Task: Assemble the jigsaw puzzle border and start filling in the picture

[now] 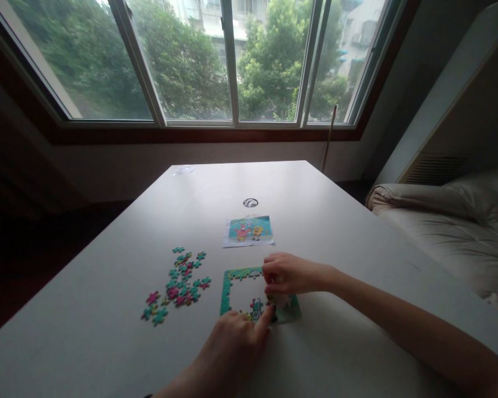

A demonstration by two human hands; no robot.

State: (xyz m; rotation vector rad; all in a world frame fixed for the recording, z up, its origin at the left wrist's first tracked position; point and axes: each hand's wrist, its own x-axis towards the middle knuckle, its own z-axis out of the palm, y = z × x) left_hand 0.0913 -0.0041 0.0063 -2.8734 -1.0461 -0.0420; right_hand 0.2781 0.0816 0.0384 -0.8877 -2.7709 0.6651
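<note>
A partly assembled jigsaw puzzle (225, 293) lies on the white table, its green border framing a mostly bare middle. Over its right side, my right hand (288, 273) is closed in a pinch, fingertips pointing down at a small puzzle piece (269, 298) partly hidden by them. My left hand (238, 337) rests at the lower edge with the index finger stretched onto the puzzle near that piece; its other fingers are bent and partly hidden. To the left lies a loose heap of puzzle pieces (185, 284), mostly teal and pink.
Beyond the puzzle lies a reference picture (250, 229) with cartoon figures. A round hole cover (250, 203) and a clear plastic scrap (183, 170) are farther back on the table (120, 265). A padded couch (435, 221) stands at right, below the windows' right side.
</note>
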